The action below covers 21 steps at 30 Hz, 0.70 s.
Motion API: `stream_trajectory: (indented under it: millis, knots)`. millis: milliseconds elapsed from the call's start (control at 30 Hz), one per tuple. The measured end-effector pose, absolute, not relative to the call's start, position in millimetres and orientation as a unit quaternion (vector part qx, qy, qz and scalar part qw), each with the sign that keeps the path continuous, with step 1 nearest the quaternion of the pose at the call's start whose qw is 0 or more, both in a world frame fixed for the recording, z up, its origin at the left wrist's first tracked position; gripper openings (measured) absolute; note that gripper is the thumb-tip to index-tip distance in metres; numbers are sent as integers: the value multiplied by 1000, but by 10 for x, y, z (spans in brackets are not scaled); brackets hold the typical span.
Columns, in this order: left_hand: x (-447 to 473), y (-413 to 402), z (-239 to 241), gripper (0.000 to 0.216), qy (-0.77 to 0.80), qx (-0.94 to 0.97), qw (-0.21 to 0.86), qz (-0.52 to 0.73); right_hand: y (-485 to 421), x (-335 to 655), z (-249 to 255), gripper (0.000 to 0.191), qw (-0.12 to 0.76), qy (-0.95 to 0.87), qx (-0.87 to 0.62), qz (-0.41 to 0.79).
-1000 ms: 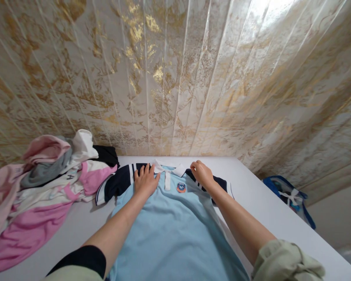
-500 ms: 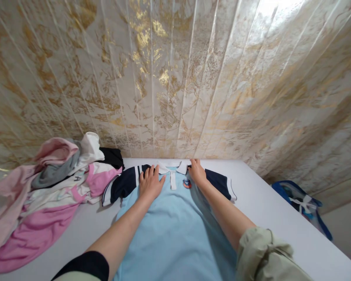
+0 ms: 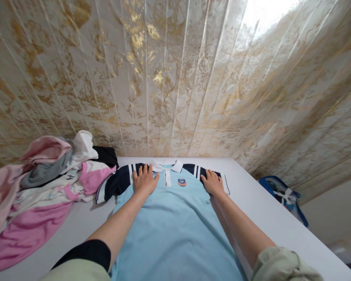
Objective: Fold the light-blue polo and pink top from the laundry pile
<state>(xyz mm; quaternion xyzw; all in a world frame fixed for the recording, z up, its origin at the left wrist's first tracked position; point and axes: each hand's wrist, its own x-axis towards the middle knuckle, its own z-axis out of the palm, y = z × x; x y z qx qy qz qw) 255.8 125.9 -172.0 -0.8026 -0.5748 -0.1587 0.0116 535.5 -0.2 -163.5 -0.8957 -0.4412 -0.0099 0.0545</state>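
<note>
A light blue polo shirt (image 3: 175, 222) lies spread face up on the white table, its white collar at the far end. Its short sleeves are navy with white stripes, and a round badge sits on the chest. My left hand (image 3: 144, 180) rests flat on the shoulder at the left, fingers spread and pointing away from me. On the navy sleeve at the right lies my right hand (image 3: 213, 182), also flat with its fingers extended. Neither hand grips the cloth. The shirt's lower hem is out of view.
A heap of clothes (image 3: 49, 195) in pink, white, grey and black lies on the table's left side. Behind the table (image 3: 269, 218) hangs a gold-patterned curtain (image 3: 163, 78). A blue-trimmed clear bag (image 3: 283, 197) is beyond the right edge.
My right hand has moved from beside the collar outward to the right sleeve, uncovering its white stripes. My left hand stays on the left shoulder. The view has shifted slightly to the right.
</note>
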Motion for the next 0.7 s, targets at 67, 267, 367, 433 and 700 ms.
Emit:
stream_trajectory:
  millis: [67, 267, 367, 433, 700]
  knots:
    - [2550, 1276, -1720, 66, -573, -805, 1, -153, -145, 5388, -1638, 59, 65, -462, -883, -48]
    - [2540, 1282, -1520, 66, -573, -808, -69, -118, -447, 5356, -1667, 56, 15, -512, -859, -21]
    - [2559, 895, -1278, 52, -528, -831, -77, -157, -450, 5359, -1669, 56, 15, -506, -862, -23]
    - [2573, 416, -1143, 37, -390, -894, -141, -171, -437, 5363, -1673, 56, 14, -506, -862, -27]
    - [2393, -1296, -1567, 26, -73, -955, -287, -14, -432, 5382, -1659, 57, 11, -514, -857, -16]
